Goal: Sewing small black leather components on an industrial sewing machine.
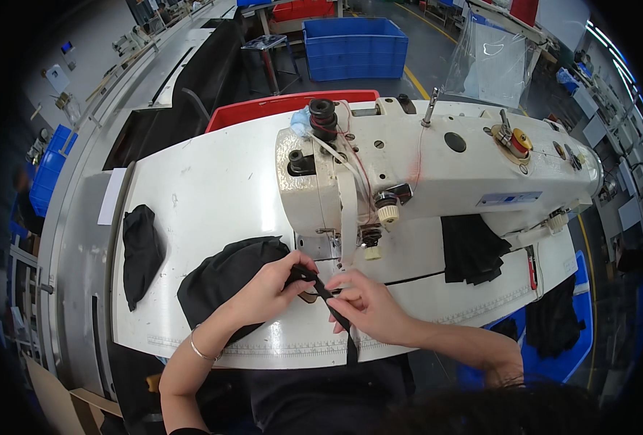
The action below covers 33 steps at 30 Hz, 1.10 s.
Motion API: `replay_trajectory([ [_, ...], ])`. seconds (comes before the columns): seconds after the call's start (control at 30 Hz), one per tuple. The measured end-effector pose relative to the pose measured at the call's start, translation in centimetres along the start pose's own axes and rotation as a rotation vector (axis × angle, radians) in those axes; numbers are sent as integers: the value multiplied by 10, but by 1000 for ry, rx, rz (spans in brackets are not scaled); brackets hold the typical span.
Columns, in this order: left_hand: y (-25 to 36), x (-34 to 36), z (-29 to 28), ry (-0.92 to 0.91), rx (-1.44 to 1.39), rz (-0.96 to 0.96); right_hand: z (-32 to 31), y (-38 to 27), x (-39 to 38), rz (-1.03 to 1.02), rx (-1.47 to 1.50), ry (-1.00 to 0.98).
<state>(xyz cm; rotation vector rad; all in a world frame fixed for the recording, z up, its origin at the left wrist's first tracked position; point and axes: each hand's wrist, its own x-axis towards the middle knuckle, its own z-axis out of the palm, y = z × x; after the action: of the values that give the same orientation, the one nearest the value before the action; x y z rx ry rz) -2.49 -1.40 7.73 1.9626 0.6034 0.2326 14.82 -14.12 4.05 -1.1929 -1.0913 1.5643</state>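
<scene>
Both hands meet in front of the needle area of a white sewing machine (437,159). Between thumb and fingers, my left hand (267,290) grips a black fabric strip (345,319) near its upper end. My right hand (368,308) pinches the same strip a little lower, and its loose end hangs over the table's front edge. Under and beside my left wrist lies a larger black fabric piece (223,272), bunched on the white table. Part of the strip is hidden by my fingers.
A folded black piece (142,254) lies at the table's left. Stacked black pieces (470,250) sit under the machine arm, near a red-handled tool (532,268). A red bin (285,105) stands behind the table, a blue crate (354,51) farther back, and a blue bin (579,341) at lower right.
</scene>
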Motion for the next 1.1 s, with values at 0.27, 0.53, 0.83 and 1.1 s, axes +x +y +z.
replay_trajectory([
  [0.27,-6,16,-11,86,65,-25,-17,7,16,-1153,-1513,-18],
  [0.53,-101,77,10,281,-39,190,-59,19,34,-887,-1650,125],
  [0.83,-403,290,53,-1135,547,-460,-27,25,46,-642,-647,102],
  [1.1,-160,72,3,-251,136,7,-57,32,33,-757,-1223,-23],
])
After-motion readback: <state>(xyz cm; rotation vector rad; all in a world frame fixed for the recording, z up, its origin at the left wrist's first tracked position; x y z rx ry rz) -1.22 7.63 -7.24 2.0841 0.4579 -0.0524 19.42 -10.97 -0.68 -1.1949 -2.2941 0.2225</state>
